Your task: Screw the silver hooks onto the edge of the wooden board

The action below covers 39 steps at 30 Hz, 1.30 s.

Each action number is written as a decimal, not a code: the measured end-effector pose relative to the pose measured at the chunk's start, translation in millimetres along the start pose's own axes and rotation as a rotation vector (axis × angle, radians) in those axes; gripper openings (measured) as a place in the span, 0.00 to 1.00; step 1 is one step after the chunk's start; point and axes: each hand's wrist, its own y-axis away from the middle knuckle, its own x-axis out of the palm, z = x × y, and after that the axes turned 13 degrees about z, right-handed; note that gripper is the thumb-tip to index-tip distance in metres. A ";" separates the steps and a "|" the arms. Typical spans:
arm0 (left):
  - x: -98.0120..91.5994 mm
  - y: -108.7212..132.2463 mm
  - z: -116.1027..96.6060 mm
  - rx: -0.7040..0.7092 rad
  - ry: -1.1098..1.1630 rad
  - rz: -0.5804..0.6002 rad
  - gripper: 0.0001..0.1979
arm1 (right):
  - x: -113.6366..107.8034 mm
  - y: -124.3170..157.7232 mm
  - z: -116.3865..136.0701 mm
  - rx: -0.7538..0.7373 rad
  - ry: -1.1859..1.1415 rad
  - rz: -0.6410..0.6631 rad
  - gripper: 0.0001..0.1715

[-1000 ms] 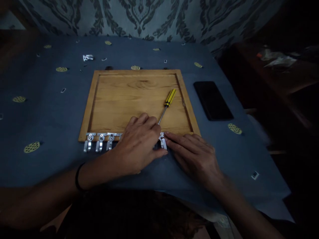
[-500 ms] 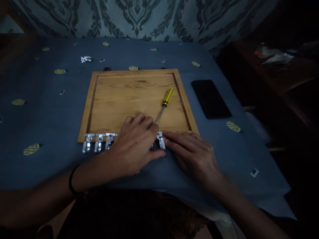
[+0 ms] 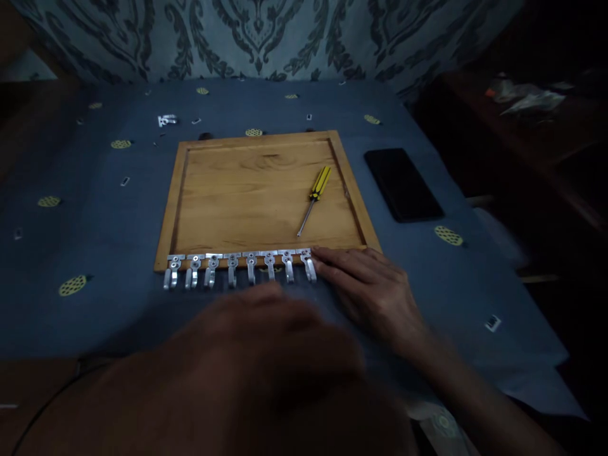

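While eight silver metal hooks [image 3: 251,260] are lining the near edge of a rectangular light-brown wooden board [image 3: 237,196] with a raised frame, their flat plates are sitting side by side and their curved prongs are projecting toward the near side. Screw heads are showing on several plates, though the dim light is blurring finer detail. The bare left hand [image 3: 285,354] is looming dark and blurred at the near side, its fingertips hiding from view; I cannot tell whether it is holding anything. The bare right hand [image 3: 375,291] is touching the rightmost hook with extended fingers; its thumb is hiding, so I cannot tell whether it is pinching. The row is lying left of this hand and beyond the left one. On the board, a yellow-and-black-handled screwdriver [image 3: 320,183] is resting untouched. A black rectangular phone [image 3: 403,185] is lying to the right, on a blue tablecloth with yellow oval prints [image 3: 109,240].
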 end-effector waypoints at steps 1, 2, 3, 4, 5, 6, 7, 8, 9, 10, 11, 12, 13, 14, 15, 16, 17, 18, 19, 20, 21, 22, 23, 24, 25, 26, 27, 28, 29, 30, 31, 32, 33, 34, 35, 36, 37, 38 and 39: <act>-9.3 -2.0 -2.9 0.006 -0.007 -0.010 0.15 | 0.1 -0.2 0.3 0.000 -0.001 0.000 0.15; -19.3 -5.5 -4.7 0.010 -0.015 -0.017 0.15 | 0.3 -0.5 0.5 0.002 0.000 0.001 0.14; -28.6 -10.1 -5.1 0.014 -0.027 -0.028 0.15 | 0.6 -0.7 0.7 0.005 0.002 -0.003 0.14; -36.2 -15.2 -4.3 0.011 -0.041 -0.027 0.15 | 0.8 -0.8 0.8 0.009 0.007 -0.008 0.13; -41.5 -20.4 -2.3 0.000 -0.058 -0.017 0.16 | 1.0 -0.9 0.8 0.009 0.015 -0.010 0.13; -44.3 -25.1 0.4 -0.004 -0.081 -0.018 0.17 | 1.2 -0.9 0.7 0.010 0.022 -0.010 0.14; -44.8 -29.2 3.3 -0.020 -0.096 -0.010 0.18 | 1.3 -0.8 0.5 0.009 0.028 -0.012 0.14; -43.4 -32.5 6.1 -0.036 -0.103 -0.004 0.19 | 1.5 -0.6 0.1 0.008 0.032 -0.015 0.14; -40.9 -34.9 8.3 -0.049 -0.107 0.004 0.20 | 1.6 -0.4 -0.2 0.005 0.034 -0.022 0.14; -38.0 -36.7 9.6 -0.061 -0.106 0.014 0.20 | 1.7 -0.1 -0.5 0.002 0.034 -0.031 0.14; -35.2 -38.0 10.1 -0.067 -0.106 0.024 0.20 | 1.7 0.1 -0.8 -0.001 0.034 -0.039 0.14; -32.9 -39.0 9.7 -0.068 -0.107 0.036 0.21 | 1.8 0.2 -0.9 -0.001 0.034 -0.041 0.15; -31.2 -39.9 8.9 -0.066 -0.108 0.046 0.21 | 1.8 0.3 -1.0 0.001 0.033 -0.040 0.15; -30.1 -40.8 7.7 -0.063 -0.108 0.053 0.21 | 1.8 0.3 -1.0 0.005 0.031 -0.034 0.15; -29.5 -41.6 6.5 -0.059 -0.108 0.058 0.21 | 1.8 0.3 -0.9 0.009 0.028 -0.027 0.15; -29.3 -42.4 5.5 -0.055 -0.108 0.060 0.21 | 1.8 0.2 -0.8 0.016 0.024 -0.018 0.16; -29.2 -43.1 4.7 -0.052 -0.110 0.059 0.20 | 1.9 0.1 -0.7 0.021 0.020 -0.015 0.17; -29.3 -43.8 4.2 -0.049 -0.112 0.058 0.20 | 2.0 -0.1 -0.6 0.023 0.017 -0.014 0.17; -29.3 -44.3 4.0 -0.047 -0.114 0.058 0.20 | 2.0 -0.4 -0.6 0.023 0.017 -0.015 0.17; -29.4 -44.7 3.9 -0.048 -0.117 0.061 0.19 | 2.1 -0.7 -0.5 0.023 0.021 -0.019 0.17; -29.4 -45.1 3.9 -0.049 -0.118 0.064 0.19 | 2.0 -1.2 -0.4 0.020 0.025 -0.025 0.16; -29.4 -45.4 3.9 -0.049 -0.119 0.070 0.19 | 2.0 -1.6 -0.2 0.014 0.028 -0.032 0.16; -29.4 -45.6 3.9 -0.051 -0.120 0.074 0.19 | 1.9 -2.1 -0.1 0.007 0.030 -0.039 0.15; -29.4 -45.9 3.7 -0.055 -0.121 0.076 0.19 | 1.8 -2.6 0.1 0.003 0.032 -0.045 0.15; -29.5 -46.2 3.5 -0.059 -0.122 0.077 0.19 | 1.6 -3.0 0.3 0.000 0.033 -0.050 0.15; -29.6 -46.5 3.2 -0.063 -0.123 0.077 0.19 | 1.4 -3.3 0.4 -0.003 0.034 -0.053 0.14; -29.8 -46.9 2.9 -0.065 -0.125 0.078 0.19 | 1.2 -3.6 0.6 -0.003 0.035 -0.054 0.14; -30.0 -47.3 2.5 -0.067 -0.126 0.080 0.19 | 0.9 -3.7 0.7 -0.002 0.036 -0.055 0.14; -30.4 -47.7 2.2 -0.067 -0.126 0.083 0.18 | 0.7 -3.7 0.8 0.001 0.034 -0.051 0.14; -30.7 -48.2 2.0 -0.066 -0.127 0.088 0.18 | 0.5 -3.6 1.0 0.002 0.030 -0.046 0.15; -31.1 -48.6 1.8 -0.067 -0.126 0.093 0.18 | 0.5 -3.5 1.1 0.005 0.029 -0.041 0.15; -31.4 -49.0 1.7 -0.069 -0.125 0.096 0.18 | 0.7 -3.3 1.2 0.009 0.027 -0.037 0.15; -31.7 -49.4 1.8 -0.071 -0.124 0.100 0.18 | 1.1 -3.2 1.4 0.011 0.026 -0.034 0.16; -31.8 -49.6 1.9 -0.073 -0.123 0.104 0.19 | 1.7 -2.9 1.4 0.014 0.026 -0.032 0.16; -32.0 -49.6 2.0 -0.076 -0.124 0.106 0.19 | 2.4 -2.6 1.4 0.013 0.027 -0.035 0.15; -32.0 -49.6 2.2 -0.077 -0.127 0.106 0.19 | 3.1 -2.3 1.3 0.011 0.027 -0.040 0.15; -31.9 -49.4 2.4 -0.075 -0.131 0.102 0.18 | 3.7 -1.8 1.1 0.010 0.024 -0.042 0.15; -31.8 -49.0 2.5 -0.071 -0.135 0.097 0.18 | 4.2 -1.1 0.8 0.009 0.020 -0.039 0.16; -31.6 -48.7 2.6 -0.068 -0.138 0.092 0.18 | 4.4 -0.4 0.4 0.011 0.016 -0.034 0.17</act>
